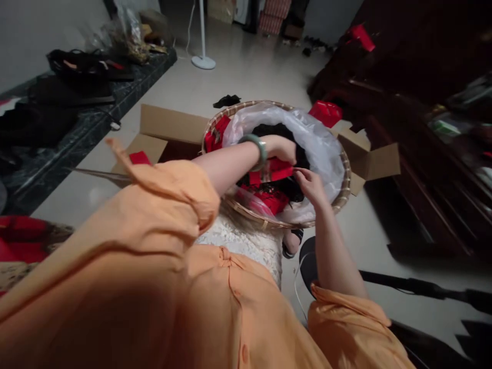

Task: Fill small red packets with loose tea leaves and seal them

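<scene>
A round woven bamboo basket [347, 177], lined with a whitish plastic bag [325, 136], sits in front of me. Inside it lie red pieces [269, 200] with dark and golden markings, among black items [272, 130]. My left hand [282, 148], wearing a green bangle [262, 152] at the wrist, reaches across the basket with its fingers curled down; what they grip is hidden. Just below it is a flat red piece [282, 170] with a pale print, whose material I cannot make out. My right hand [310, 185] pinches this piece's right edge between thumb and fingers.
Open cardboard boxes stand left [172, 123] and right [380, 163] of the basket. A dark stone ledge [146, 82] with bags runs along the left. Dark wooden furniture [415, 205] lines the right. Beyond is a white stand base [203, 62]; a black pole [407, 283] lies lower right.
</scene>
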`<move>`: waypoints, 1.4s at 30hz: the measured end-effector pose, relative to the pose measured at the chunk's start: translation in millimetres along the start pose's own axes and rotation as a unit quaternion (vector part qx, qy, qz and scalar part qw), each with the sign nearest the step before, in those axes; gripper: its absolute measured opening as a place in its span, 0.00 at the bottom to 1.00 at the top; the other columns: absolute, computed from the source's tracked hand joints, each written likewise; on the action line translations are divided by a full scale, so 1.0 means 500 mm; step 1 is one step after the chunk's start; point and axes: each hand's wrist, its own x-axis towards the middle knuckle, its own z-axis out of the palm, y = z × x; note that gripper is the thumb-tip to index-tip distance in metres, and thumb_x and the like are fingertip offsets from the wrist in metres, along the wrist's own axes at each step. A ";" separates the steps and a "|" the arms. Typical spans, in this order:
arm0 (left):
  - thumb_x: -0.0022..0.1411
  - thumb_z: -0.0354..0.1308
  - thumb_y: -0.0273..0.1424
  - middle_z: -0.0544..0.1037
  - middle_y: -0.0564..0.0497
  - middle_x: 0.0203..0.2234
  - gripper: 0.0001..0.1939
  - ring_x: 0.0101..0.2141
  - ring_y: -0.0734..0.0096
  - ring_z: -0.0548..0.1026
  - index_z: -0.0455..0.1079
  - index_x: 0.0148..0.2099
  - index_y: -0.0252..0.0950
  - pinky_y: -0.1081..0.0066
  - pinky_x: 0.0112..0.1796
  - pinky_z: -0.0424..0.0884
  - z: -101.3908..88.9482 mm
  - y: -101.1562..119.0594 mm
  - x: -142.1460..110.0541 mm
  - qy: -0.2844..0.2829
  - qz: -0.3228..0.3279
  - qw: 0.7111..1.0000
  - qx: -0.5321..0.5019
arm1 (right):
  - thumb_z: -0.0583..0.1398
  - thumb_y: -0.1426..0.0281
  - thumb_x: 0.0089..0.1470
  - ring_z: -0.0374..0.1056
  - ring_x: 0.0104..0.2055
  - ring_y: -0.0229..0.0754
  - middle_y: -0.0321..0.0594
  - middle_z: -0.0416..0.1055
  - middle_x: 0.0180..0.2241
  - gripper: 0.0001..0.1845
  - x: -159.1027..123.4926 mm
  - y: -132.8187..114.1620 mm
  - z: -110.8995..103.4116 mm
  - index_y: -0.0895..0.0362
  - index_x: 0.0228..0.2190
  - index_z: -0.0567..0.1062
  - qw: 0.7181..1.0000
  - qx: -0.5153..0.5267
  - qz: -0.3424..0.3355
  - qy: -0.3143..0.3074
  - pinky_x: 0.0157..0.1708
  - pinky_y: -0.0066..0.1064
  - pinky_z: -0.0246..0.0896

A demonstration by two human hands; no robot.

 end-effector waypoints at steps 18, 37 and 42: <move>0.49 0.57 0.44 0.68 0.56 0.17 0.17 0.19 0.77 0.63 0.66 0.25 0.32 0.75 0.22 0.59 -0.026 -0.198 0.036 0.057 0.068 0.991 -0.099 | 0.61 0.61 0.43 0.65 0.19 0.34 0.33 0.68 0.17 0.12 0.052 -0.045 0.098 0.58 0.25 0.73 0.956 0.275 0.095 -0.035 0.13 0.20 0.57; 0.47 0.59 0.47 0.73 0.53 0.19 0.22 0.21 0.73 0.68 0.73 0.29 0.31 0.74 0.25 0.63 -0.063 -0.208 0.082 0.070 0.027 0.990 -0.117 | 0.64 0.58 0.38 0.64 0.18 0.32 0.31 0.66 0.16 0.15 0.112 -0.028 0.103 0.58 0.21 0.70 0.903 0.409 0.122 -0.045 0.17 0.24 0.63; 0.49 0.60 0.42 0.78 0.50 0.28 0.23 0.27 0.69 0.73 0.72 0.44 0.32 0.72 0.29 0.67 -0.072 -0.198 0.071 0.054 0.015 0.993 -0.105 | 0.65 0.57 0.36 0.65 0.18 0.32 0.31 0.67 0.16 0.18 0.111 -0.033 0.105 0.58 0.22 0.69 0.880 0.444 0.159 -0.052 0.18 0.24 0.65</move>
